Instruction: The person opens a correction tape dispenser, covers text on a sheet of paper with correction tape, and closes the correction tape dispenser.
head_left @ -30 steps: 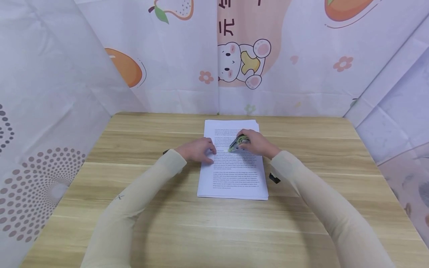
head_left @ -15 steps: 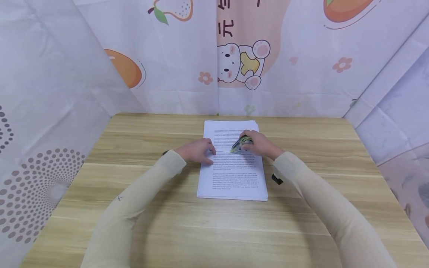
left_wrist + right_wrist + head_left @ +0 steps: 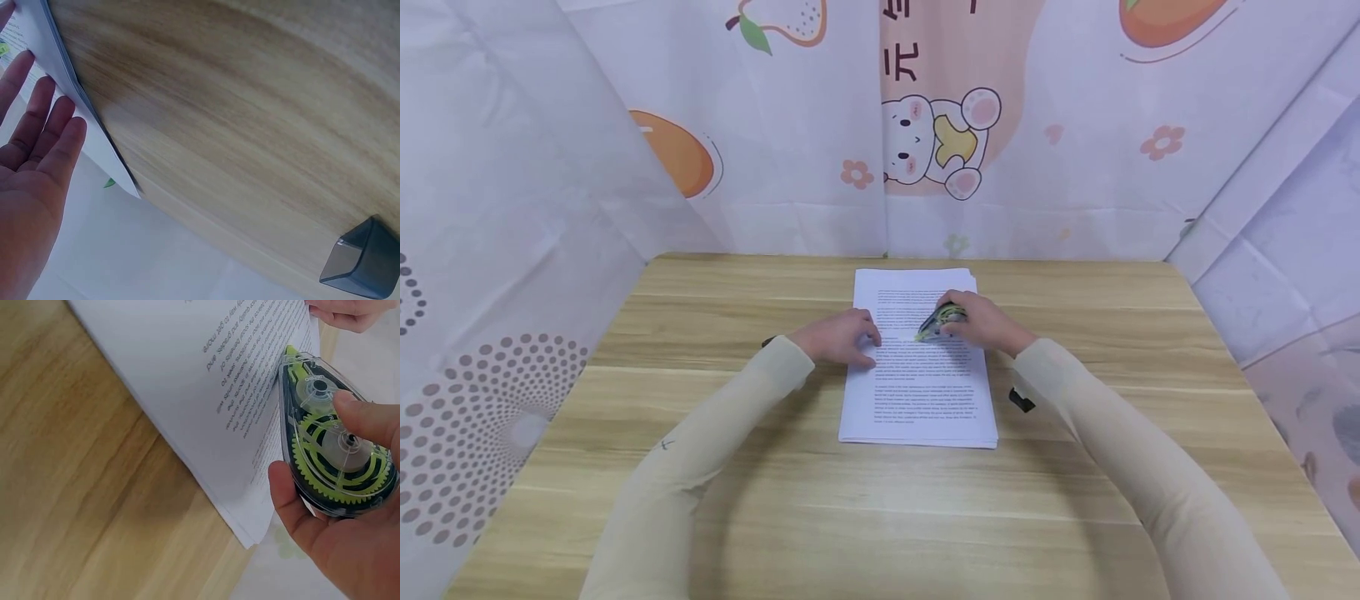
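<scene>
My right hand [image 3: 981, 322] grips a correction tape dispenser [image 3: 340, 440] with a clear case and lime-green gears inside. Its green tip [image 3: 291, 351] points down at the printed text and appears to touch the page. Below it lies a stack of printed paper [image 3: 917, 429], upright in front of me on the table. My left hand [image 3: 842, 337] rests along the stack's left edge, fingers relaxed and spread, fingertips on the top sheet. In the left wrist view the left fingers [image 3: 62, 147] lie against the sheet's margin and hold nothing.
The wood-grain table [image 3: 880, 517] extends around the paper. A patterned curtain [image 3: 760, 150] hangs right behind its far edge, with more cloth at both sides. A dark, translucent, box-like piece [image 3: 365, 259] shows at the left wrist view's lower right corner.
My right hand with the correction tape has shifted slightly right along a text line, mostly in the first half second, and then stayed put. The left hand has kept its place on the paper.
</scene>
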{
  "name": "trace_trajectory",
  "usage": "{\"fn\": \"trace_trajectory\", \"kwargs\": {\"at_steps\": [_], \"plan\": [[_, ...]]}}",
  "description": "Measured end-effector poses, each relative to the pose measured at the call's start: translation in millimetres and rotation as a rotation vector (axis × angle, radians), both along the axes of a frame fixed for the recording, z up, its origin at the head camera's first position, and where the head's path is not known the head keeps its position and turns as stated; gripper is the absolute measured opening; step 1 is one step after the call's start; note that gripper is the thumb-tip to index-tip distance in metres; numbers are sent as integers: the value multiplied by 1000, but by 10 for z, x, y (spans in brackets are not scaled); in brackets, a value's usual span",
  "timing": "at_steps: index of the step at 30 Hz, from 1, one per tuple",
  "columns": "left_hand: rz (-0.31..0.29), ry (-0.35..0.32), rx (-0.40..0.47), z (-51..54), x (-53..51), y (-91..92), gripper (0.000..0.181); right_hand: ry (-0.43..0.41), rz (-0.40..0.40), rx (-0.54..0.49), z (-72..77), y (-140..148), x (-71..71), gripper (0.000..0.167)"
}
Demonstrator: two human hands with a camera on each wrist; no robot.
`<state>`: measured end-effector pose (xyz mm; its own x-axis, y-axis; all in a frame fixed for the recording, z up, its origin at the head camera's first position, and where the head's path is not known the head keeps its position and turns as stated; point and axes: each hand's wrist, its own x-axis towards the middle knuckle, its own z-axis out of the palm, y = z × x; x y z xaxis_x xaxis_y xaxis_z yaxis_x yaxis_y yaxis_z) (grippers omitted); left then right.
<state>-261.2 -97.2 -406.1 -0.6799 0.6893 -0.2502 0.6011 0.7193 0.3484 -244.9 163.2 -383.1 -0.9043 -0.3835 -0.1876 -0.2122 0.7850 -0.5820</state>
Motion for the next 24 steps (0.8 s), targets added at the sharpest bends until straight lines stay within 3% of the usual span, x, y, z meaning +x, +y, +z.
{"fn": "trace_trajectory", "kwargs": {"at_steps": [14,24], "plan": [[-4,-2,-5,44,37,20,33,-80,-94,-128,-76,102,17,34],[10,22,37,32,13,28,28,-137,-218,-204,-43,180,-9,38]]}}
